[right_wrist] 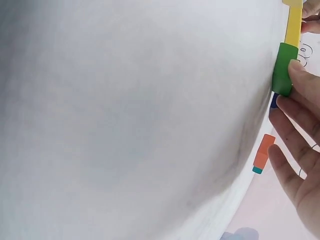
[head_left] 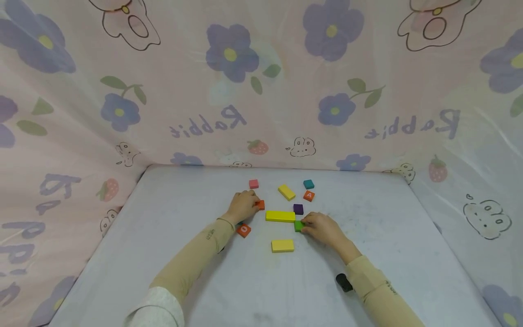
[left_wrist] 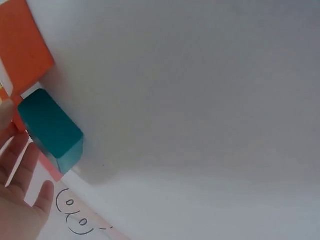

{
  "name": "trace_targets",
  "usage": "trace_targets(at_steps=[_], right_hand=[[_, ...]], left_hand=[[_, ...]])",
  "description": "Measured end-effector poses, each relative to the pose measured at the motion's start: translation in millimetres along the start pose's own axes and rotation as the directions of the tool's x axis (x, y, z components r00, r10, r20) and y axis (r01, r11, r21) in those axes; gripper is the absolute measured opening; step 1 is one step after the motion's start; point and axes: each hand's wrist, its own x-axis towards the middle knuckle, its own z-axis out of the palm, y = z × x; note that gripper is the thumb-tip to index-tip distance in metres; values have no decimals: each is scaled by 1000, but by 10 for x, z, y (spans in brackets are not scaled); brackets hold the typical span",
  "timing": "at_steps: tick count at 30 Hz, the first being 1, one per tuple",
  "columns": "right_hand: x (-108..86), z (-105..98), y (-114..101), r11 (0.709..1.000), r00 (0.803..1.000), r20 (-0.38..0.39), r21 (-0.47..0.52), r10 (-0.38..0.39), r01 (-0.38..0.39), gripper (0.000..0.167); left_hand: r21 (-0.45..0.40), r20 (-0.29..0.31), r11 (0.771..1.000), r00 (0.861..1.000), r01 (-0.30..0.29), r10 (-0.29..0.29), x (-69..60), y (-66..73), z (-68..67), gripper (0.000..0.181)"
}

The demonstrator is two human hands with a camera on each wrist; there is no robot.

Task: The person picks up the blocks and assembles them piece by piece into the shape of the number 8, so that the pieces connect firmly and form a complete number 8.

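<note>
In the head view, my left hand (head_left: 243, 206) pinches a small orange block (head_left: 261, 205) at the left end of the long yellow block (head_left: 280, 216). The thumb and fingers of my right hand (head_left: 324, 229) hold a green block (head_left: 299, 226) against the other end, just below a purple block (head_left: 298, 209). An orange block marked O (head_left: 244, 230) lies beside my left wrist. A teal block (left_wrist: 50, 122) shows near the left fingers in the left wrist view, mostly hidden by the arm from above. The right wrist view shows the green block (right_wrist: 284, 67) between thumb and fingers.
Farther back lie a pink block (head_left: 254, 184), a tilted yellow block (head_left: 287, 192), a teal block (head_left: 308, 184) and an orange block marked A (head_left: 309, 195). Nearer is another yellow block (head_left: 283, 245). A black object (head_left: 344, 282) sits beside the right forearm. Patterned cloth (head_left: 282, 113) surrounds the white table.
</note>
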Motion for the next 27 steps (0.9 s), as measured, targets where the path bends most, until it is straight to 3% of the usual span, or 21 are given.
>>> trace_targets(at_steps=[19, 27], right_hand=[[7, -1, -8, 1000, 1000, -2, 9, -3, 3, 28], [-5, -4, -8, 1000, 1000, -6, 7, -10, 10, 28]], left_hand=[[-13, 36, 996, 996, -84, 84, -36, -14, 5, 28], [-9, 30, 996, 996, -85, 86, -63, 2, 27, 29]])
